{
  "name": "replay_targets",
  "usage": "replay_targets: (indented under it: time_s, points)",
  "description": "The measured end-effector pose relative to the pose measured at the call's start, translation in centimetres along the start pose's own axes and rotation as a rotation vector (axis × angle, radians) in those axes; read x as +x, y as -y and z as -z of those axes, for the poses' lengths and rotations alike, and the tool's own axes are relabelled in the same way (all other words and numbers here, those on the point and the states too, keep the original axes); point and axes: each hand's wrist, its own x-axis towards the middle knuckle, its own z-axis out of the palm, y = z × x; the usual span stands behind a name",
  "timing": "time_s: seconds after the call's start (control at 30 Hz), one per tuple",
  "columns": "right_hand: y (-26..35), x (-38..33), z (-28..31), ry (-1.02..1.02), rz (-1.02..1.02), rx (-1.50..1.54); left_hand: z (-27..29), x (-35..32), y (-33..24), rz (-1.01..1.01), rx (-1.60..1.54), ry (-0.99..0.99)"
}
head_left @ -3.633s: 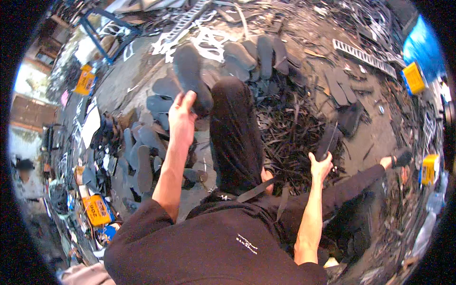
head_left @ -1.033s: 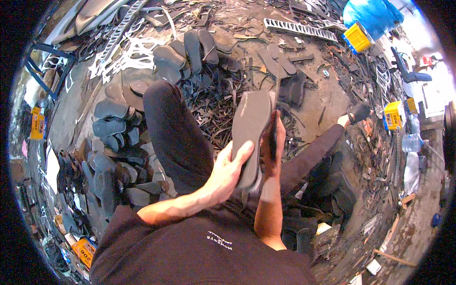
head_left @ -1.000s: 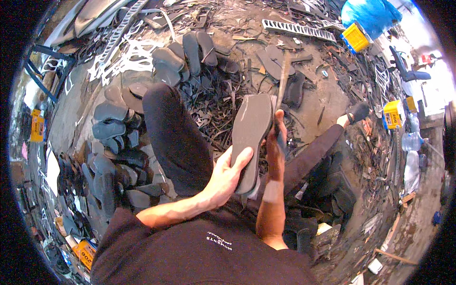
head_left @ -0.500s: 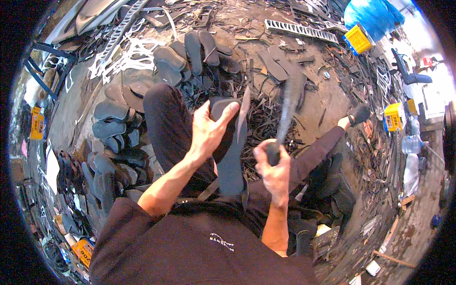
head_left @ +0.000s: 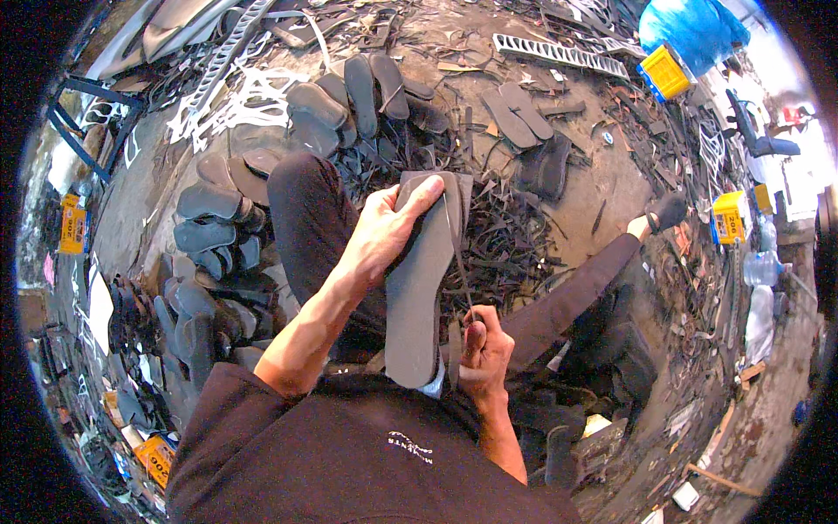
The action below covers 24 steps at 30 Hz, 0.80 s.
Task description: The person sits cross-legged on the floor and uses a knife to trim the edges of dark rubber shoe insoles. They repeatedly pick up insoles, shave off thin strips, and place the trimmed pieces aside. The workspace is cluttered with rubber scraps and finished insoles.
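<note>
A long dark grey shoe sole (head_left: 414, 323) lies lengthwise in front of me, its rounded heel end toward my body. My left hand (head_left: 384, 229) grips its far end, thumb pressed on top and fingers mostly hidden beneath. A squarish dark piece (head_left: 464, 194) shows under that far end. My right hand (head_left: 487, 358) is closed round the dark handle of a knife (head_left: 460, 262). The thin blade, seen nearly edge-on, runs up along the sole's right edge. Beside the sole's near end hangs a narrow dark strip (head_left: 454, 349).
Piled soles (head_left: 209, 205) stand to the left, more (head_left: 362, 96) lie beyond my knee. Dark offcuts (head_left: 511, 231) heap past my hands, near a pair of soles (head_left: 517, 113). White cut-out webbing (head_left: 236, 105), a yellow box (head_left: 665, 73) and a blue bag (head_left: 694, 35) lie farther out.
My right hand has come down and slightly left, swinging the knife from the upper right to the sole's right edge. The sole has turned to show its broad face.
</note>
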Motion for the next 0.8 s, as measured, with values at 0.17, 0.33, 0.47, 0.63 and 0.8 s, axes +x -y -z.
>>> replay_targets:
  time_s: [0.17, 0.33, 0.47, 0.63, 0.8]
  points:
    - [0.0, 5.3, 0.3, -0.037, 0.013, 0.017, -0.8, -2.1, 0.8, -0.096, 0.156, 0.299]
    - [1.8, 8.7, 4.7, 0.193, -0.237, 0.553, 0.7, -1.8, -1.3, -0.069, 0.298, 0.489]
    - [4.0, 5.8, 7.6, 0.333, -0.113, 0.209, 2.4, -1.2, -2.8, -0.134, 0.335, 0.448]
    - [4.3, 5.3, 9.7, 0.426, -0.16, 0.031, 2.2, -1.3, -3.0, -0.177, 0.387, 0.51]
    - [4.4, 6.4, 9.6, 0.535, -0.155, 0.047, 0.0, -2.1, -3.4, 0.001, 0.529, 0.697]
